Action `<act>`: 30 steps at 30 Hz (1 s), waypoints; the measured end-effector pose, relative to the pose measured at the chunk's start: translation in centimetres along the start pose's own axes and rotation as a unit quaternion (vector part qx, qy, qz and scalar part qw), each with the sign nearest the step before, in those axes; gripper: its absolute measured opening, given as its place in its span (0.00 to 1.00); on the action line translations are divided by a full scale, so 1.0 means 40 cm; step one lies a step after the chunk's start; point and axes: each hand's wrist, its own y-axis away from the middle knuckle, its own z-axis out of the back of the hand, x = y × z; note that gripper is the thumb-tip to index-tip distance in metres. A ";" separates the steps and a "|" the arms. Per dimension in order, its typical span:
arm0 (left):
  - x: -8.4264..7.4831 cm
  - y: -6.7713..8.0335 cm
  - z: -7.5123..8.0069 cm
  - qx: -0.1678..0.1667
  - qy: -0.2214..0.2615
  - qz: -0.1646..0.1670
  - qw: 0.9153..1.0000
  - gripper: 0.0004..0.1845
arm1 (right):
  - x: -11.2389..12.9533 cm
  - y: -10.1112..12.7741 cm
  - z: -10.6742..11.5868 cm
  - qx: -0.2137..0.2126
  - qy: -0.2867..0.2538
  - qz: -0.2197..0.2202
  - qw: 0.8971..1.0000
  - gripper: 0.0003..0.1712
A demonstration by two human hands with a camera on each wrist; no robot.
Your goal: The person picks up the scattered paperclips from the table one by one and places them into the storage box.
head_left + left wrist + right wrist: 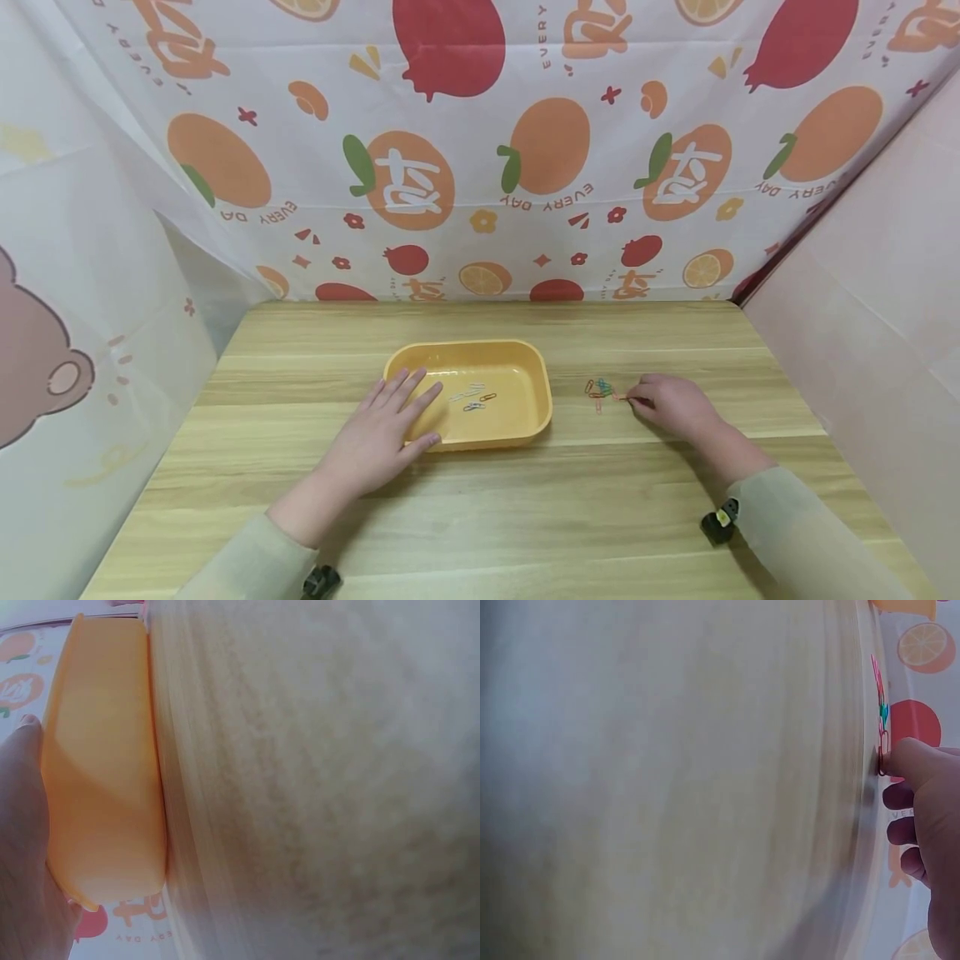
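1. While the head view looks down on the wooden table point(525, 508), the sorting seems partly done, by my reckoning: a few paper clips in the tray point(474, 397) already lie on the floor of the yellow tray point(543, 392) at the centre of the frame, and a small heap of loose paper clips point(600, 390) waits on the wood just right of it. The left hand point(378, 442) lies flat, fingers straight and spread, over the tray's lower-left rim, steadying it. The right hand point(671, 404), right of centre, has its fingers curled, and its fingertips meet a red clip point(622, 397) at the near edge of the heap. The fruit-print cloth point(480, 150) hangs behind.

2. In the left wrist view, the tray point(105, 787) fills the left side of the frame as an orange-yellow wall against the blurred table point(322, 787). The left hand point(22, 847) presses along its far-left edge with a straight finger; no clip shows here.

3. In the right wrist view, the right hand point(926, 825) sits at the right edge of the frame. Its thumb tip touches the red clip point(880, 754), which lies flat on the table point(667, 780), with the other loose paper clips point(877, 697) just above it in the frame. The remaining fingers curl beneath; I judge the clip pinched or about to be, not yet lifted.
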 end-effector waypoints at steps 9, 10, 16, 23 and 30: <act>0.002 -0.001 -0.001 -0.004 -0.004 -0.002 1.000 0.38 | -0.009 0.008 -0.010 -0.010 -0.032 -0.020 0.999 0.05; 0.002 -0.001 -0.001 -0.007 -0.004 -0.004 1.000 0.38 | -0.011 0.009 -0.012 -0.011 -0.035 -0.024 0.999 0.05; 0.003 -0.001 -0.001 -0.021 -0.006 -0.010 1.000 0.38 | -0.019 0.014 -0.019 -0.011 -0.045 -0.040 0.998 0.05; 0.003 0.000 -0.001 -0.016 -0.008 -0.008 1.000 0.38 | -0.015 0.012 -0.019 0.005 -0.054 -0.059 0.997 0.06; 0.005 -0.003 -0.001 -0.009 -0.008 -0.006 1.000 0.38 | -0.009 0.004 -0.015 0.019 -0.056 -0.076 0.995 0.05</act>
